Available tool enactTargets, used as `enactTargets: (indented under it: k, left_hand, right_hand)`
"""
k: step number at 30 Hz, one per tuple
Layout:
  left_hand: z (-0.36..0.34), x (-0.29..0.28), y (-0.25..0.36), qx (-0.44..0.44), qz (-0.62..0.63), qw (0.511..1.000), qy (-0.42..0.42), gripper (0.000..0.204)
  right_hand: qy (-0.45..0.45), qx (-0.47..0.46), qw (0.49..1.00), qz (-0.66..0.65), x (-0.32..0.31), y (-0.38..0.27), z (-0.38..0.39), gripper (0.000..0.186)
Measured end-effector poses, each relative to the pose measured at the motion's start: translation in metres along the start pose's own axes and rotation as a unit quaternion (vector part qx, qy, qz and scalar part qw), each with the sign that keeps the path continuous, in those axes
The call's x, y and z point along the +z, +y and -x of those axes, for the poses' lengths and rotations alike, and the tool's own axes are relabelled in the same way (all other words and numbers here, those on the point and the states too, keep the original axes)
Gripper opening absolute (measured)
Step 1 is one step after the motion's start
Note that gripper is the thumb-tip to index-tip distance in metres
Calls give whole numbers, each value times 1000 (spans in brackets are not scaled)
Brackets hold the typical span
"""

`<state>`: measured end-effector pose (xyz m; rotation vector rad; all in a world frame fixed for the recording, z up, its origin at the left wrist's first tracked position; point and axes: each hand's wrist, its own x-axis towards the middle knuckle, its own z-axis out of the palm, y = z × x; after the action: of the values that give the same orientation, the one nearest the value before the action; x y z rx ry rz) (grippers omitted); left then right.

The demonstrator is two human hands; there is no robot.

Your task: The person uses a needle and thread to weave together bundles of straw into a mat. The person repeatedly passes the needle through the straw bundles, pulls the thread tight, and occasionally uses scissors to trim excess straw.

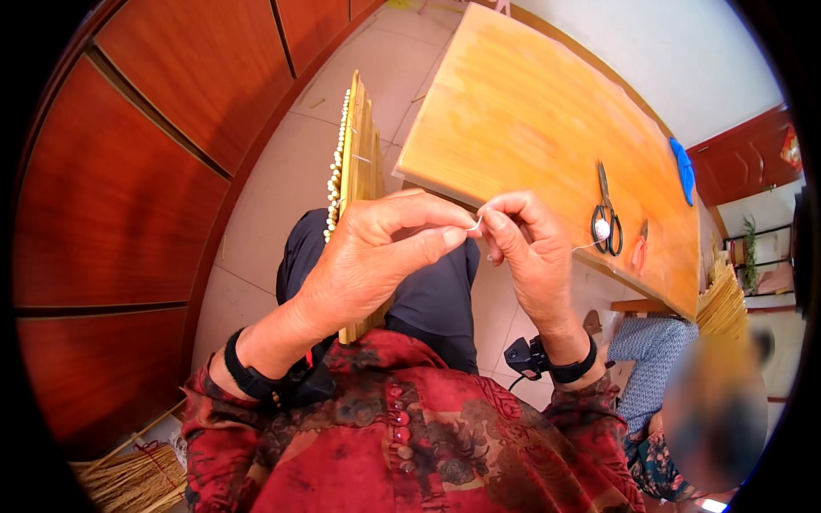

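Observation:
Thumb and forefinger of my left hand are pinched on a thin white thread. My right hand pinches the same thread just beside it, the fingertips almost meeting. From my right hand the thread runs over the table edge to a small white ball of thread, which lies on the black-handled scissors. Between my legs stands a panel of yellow stalks, with a row of pale cut ends along its left side. Its lower part passes behind my left hand and wrist.
A wooden table fills the front right. On it lie orange-handled pliers and a blue cloth. Red-brown cabinets line the left. Bundles of stalks lie at lower left; another person sits at right.

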<state>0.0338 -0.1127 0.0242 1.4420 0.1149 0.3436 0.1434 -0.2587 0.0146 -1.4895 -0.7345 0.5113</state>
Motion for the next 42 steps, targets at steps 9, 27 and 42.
enactTargets:
  k: [9, 27, 42]
  left_hand:
    - [2, -10, 10, -87, 15, 996, -10, 15]
    - [8, -11, 6, -63, 62, 996, -7, 32]
    - [0, -9, 3, -23, 25, 999, 16, 29]
  right_hand:
    - [5, -4, 1000, 1, 2, -4, -2, 11]
    - [41, -10, 999, -16, 0, -16, 5, 8]
    - [36, -4, 999, -14, -9, -11, 7, 8]
